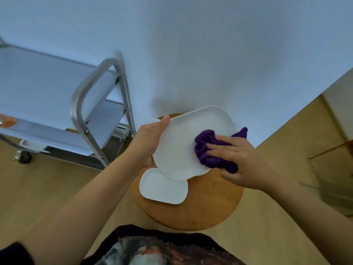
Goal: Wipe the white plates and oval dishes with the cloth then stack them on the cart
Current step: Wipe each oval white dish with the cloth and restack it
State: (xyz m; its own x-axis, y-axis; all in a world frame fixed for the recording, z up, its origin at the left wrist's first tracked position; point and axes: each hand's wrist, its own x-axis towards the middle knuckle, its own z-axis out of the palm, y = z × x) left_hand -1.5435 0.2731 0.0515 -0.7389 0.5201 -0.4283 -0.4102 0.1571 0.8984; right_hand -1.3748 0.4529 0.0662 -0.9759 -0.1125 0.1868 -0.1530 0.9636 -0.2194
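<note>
**Plate held over round table, cloth on its face**

Steel cart (pixel 57 96) stands left of the table, against the pale wall (pixel 210 44); its top shelf shows an orange smear at the far-left edge. Round wooden table (pixel 206 205) sits near the wall on the wood floor (pixel 286 150). Large white plate (pixel 183 142) is tilted, lifted above the table's far side. Small oval dish (pixel 162 188) lies flat at the table's left edge, partly under the plate's lower rim. Left hand (pixel 149 140) grips the plate's left rim, thumb over the top. Right hand (pixel 240 159) presses the bunched purple cloth (pixel 208 148) against the plate's right side, fingers curled into the cloth.
</note>
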